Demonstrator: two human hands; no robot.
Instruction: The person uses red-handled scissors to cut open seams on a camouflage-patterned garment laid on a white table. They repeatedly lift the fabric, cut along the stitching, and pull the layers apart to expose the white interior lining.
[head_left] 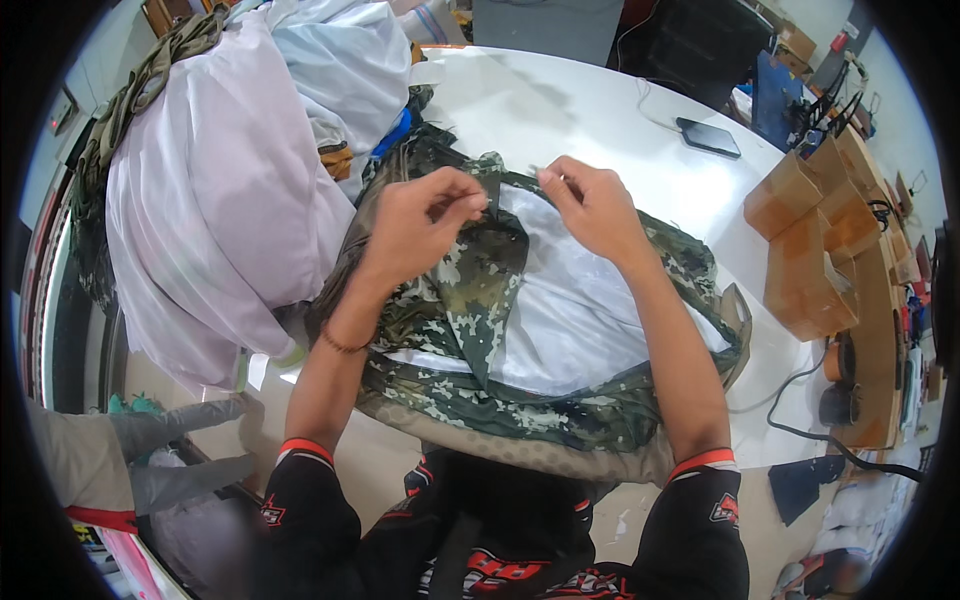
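Observation:
A camouflage garment (455,300) with a white lining (570,300) lies spread on the white table (570,110) in front of me. My left hand (425,215) pinches the garment's upper edge between thumb and fingers. My right hand (590,205) pinches the same edge a little to the right, close to the left hand. What sits between the fingertips is too small to make out.
A tall pile of pale lilac and white cloth (215,190) stands at the left, with olive straps over it. A dark phone (708,137) with a cable lies at the far side. Cardboard boxes (810,240) and cables line the right edge.

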